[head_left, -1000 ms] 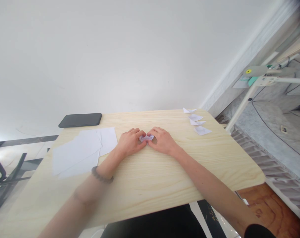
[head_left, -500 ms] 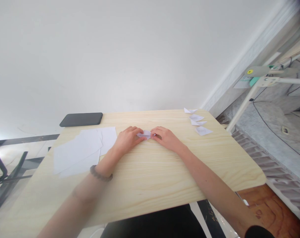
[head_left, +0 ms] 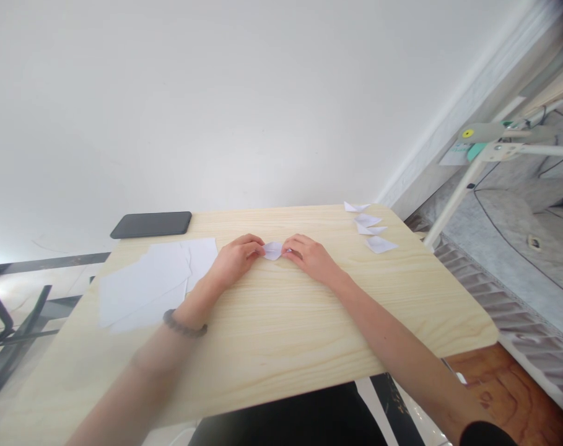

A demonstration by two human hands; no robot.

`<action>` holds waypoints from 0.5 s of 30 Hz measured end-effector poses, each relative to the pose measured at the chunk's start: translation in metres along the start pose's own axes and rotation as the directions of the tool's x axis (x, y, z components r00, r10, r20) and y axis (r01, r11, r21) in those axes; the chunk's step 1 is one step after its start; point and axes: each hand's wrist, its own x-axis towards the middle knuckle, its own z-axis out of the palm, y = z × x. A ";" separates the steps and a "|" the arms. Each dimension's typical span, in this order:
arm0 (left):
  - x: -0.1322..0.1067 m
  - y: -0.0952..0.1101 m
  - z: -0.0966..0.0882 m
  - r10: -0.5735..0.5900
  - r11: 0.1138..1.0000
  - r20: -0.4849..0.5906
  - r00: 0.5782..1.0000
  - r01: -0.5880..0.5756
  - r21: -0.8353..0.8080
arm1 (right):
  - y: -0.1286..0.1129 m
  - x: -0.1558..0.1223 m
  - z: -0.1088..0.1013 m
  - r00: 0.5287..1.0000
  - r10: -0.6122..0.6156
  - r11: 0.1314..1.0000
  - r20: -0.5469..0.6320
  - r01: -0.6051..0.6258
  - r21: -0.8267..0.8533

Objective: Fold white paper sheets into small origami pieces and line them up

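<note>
A small folded white paper [head_left: 272,251] is held between my two hands just above the middle of the wooden table [head_left: 281,334]. My left hand [head_left: 238,259] pinches its left end between thumb and fingers. At the opposite end, my right hand [head_left: 306,254] grips the paper with fingertips and thumb; part of that end is hidden by the fingers. Several folded paper pieces, among them one nearest piece [head_left: 380,244], lie in a column toward the right back corner.
Flat white paper sheets [head_left: 142,282] overlap on the table's left side. Behind them lies a black phone [head_left: 151,224] near the wall [head_left: 262,111]. A white metal frame [head_left: 458,195] stands past the table's right edge, beside a grey sofa [head_left: 513,235].
My left hand has shifted slightly left and its thumb has drawn back to the paper's left tip, so more of the folded paper shows. My right hand has barely moved.
</note>
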 end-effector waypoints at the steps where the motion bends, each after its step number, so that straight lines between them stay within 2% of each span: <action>1: 0.000 0.000 0.000 0.004 1.000 -0.001 1.000 -0.004 -0.001 | 0.000 0.000 0.000 1.000 -0.006 1.000 0.000 0.006 0.005; 7: 0.000 0.003 -0.001 -0.020 1.000 -0.019 1.000 0.020 0.003 | -0.001 0.001 0.000 1.000 0.007 1.000 -0.020 -0.006 0.028; 15: -0.001 0.016 -0.005 -0.032 0.995 0.097 0.995 0.023 0.092 | -0.009 0.001 -0.001 1.000 -0.016 1.000 0.012 0.016 0.003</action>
